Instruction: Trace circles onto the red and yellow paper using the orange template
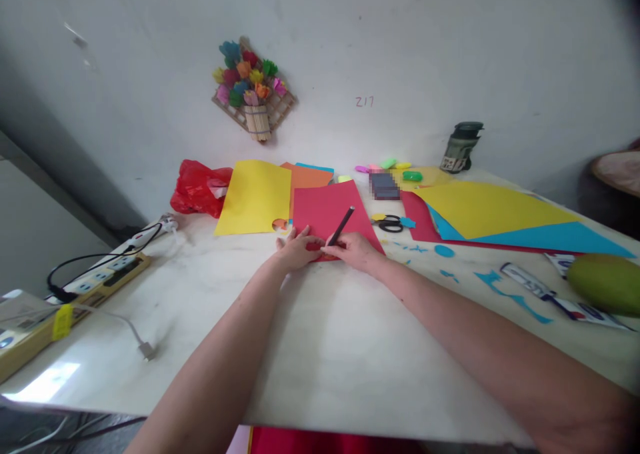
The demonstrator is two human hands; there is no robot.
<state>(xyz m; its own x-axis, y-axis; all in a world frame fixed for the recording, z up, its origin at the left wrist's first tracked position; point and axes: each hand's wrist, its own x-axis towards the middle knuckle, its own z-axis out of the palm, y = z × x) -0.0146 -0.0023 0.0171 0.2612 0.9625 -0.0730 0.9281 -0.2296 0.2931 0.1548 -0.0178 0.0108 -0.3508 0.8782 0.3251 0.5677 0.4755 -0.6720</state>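
A sheet of red paper [325,209] lies on the table in front of me. My right hand [354,251] is closed around a black pencil or pen [343,225], its lower end at the near edge of the sheet. On the sheet's lower left rests my left hand [299,249], fingers apart, thumb and forefinger reaching toward the pen tip. A small orange piece [327,258] shows between the hands, partly hidden by them. Left of the red sheet is yellow paper [255,197], with orange paper [313,177] behind.
Black-handled scissors [390,224] and blue paper scraps [444,251] lie right of the red sheet. Farther right are large yellow sheets [495,207], glue tubes [527,281] and a green fruit [607,284]. A bottle [461,149] stands behind. Power strips [95,284] line the left edge.
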